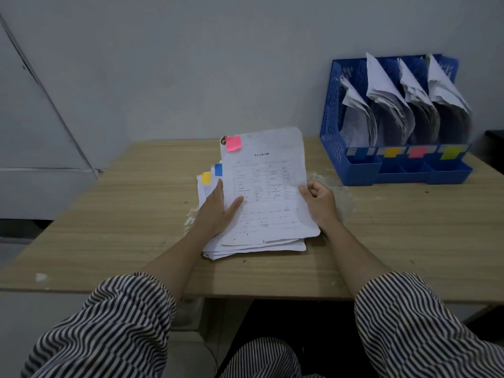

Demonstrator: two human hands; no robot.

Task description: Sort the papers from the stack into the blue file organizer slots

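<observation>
Head camera looks forward and down, close over the desk (109, 214).

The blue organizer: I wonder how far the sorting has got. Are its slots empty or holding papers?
Holding papers. All four slots of the blue organizer contain curled sheets sticking up above its dividers.
</observation>
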